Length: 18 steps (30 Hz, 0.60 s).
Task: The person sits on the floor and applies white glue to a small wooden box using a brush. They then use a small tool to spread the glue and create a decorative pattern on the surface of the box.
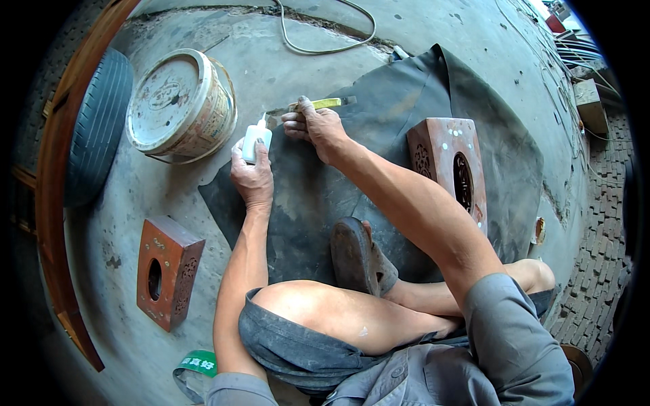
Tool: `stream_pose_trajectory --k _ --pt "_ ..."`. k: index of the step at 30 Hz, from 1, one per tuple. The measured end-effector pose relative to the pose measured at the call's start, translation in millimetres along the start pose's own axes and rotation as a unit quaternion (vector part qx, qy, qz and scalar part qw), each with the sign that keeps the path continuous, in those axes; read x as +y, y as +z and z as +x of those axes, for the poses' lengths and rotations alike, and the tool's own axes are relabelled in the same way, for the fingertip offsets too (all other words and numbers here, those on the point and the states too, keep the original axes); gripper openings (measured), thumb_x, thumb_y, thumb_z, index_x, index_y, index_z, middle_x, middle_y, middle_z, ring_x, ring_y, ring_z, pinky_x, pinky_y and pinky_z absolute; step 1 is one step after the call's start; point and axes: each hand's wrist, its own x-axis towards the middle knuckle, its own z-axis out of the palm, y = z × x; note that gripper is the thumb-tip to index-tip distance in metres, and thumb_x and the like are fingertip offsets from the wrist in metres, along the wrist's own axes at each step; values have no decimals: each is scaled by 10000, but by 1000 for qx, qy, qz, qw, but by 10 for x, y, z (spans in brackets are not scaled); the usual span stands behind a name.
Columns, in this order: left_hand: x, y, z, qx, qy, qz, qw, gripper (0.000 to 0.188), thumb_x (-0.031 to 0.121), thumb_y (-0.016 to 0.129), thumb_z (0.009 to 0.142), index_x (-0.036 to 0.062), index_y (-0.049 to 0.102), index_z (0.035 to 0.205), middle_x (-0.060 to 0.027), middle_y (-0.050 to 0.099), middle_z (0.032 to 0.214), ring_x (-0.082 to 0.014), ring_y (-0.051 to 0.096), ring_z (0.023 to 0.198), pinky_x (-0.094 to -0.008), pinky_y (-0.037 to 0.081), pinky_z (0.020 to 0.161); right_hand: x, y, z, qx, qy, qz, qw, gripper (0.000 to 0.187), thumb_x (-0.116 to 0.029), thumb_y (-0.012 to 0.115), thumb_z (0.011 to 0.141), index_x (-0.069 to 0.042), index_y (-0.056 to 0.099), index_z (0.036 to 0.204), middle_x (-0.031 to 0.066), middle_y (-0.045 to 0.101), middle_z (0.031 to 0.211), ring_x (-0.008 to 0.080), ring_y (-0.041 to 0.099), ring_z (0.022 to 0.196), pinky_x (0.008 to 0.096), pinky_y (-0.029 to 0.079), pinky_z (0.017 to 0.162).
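My left hand [252, 177] is closed around a small white squeeze bottle [256, 143] with a thin nozzle pointing up. In my right hand [315, 127] is a scraper [328, 103] with a yellow handle, pinched so that its flat blade lies close to the bottle's nozzle. Whether blade and nozzle touch I cannot tell. Beneath both hands spreads a dark rubber sheet [399, 101]. A reddish-brown carved wooden box [441, 139] with an oval opening and pale spots stands on the sheet, beyond my right forearm. A similar wooden box [155, 252] sits on the floor left of my left forearm.
A stained white lidded bucket [201, 122] stands at the upper left beside a tyre [101, 128]. A long wooden beam [46, 203] runs along the left edge. A hose [325, 51] loops at the top. A green-and-white band [198, 363] lies lower left; bricks [589, 298] line the right.
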Motion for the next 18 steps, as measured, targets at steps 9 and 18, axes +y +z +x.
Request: stream_pose_trajectory --k 9,18 --pt "353 17 -87 -11 -91 -73 993 379 313 620 1029 -12 518 1196 -96 635 725 -123 589 501 -260 447 452 -562 166 -578 10 8 185 983 217 -272 602 1014 -56 607 1036 82 683 898 177 676 782 296 580 660" --pt "277 27 -79 -6 -53 -79 995 390 321 649 1012 -23 549 1167 -95 651 746 -121 580 483 -266 451 473 -1889 -1607 -1918 22 -112 117 987 201 -125 676 955 -12 652 1120 93 711 1021 160 680 884 282 583 788"
